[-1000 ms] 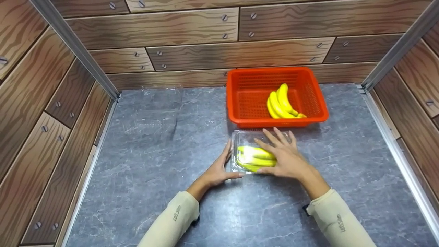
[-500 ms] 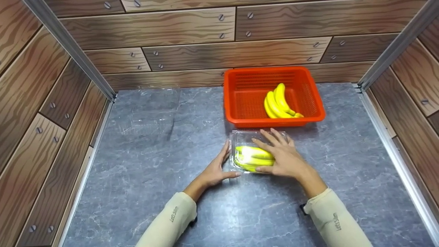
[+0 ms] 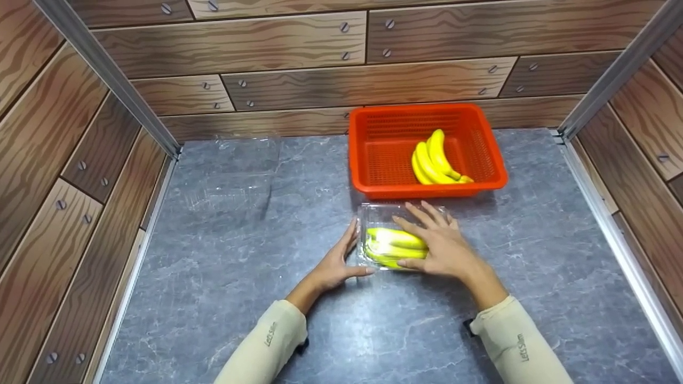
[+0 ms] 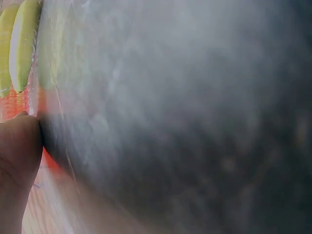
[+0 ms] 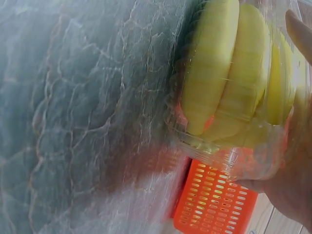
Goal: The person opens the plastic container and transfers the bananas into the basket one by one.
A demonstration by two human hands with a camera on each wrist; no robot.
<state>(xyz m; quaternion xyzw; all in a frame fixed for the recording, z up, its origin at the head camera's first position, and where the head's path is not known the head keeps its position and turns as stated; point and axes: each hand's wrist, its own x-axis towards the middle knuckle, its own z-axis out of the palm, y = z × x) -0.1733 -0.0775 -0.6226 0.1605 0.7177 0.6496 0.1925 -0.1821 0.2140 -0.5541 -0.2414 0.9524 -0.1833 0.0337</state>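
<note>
Right hand [image 3: 447, 248] spread wide with straight fingers on top of a clear box [image 3: 381, 214], left hand [image 3: 332, 266] with thumb and fingers parted at the box's left end, bananas [image 3: 392, 248] inside, box on table [image 3: 240, 256] near red basket [image 3: 427, 191]

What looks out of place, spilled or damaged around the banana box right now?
Nothing stands out. The clear box sits under the right hand, with the left hand at its left end and bananas inside; the red basket stands upright, holding another bunch. No spill shows. The clear container at back left is too see-through to check for damage.
</note>
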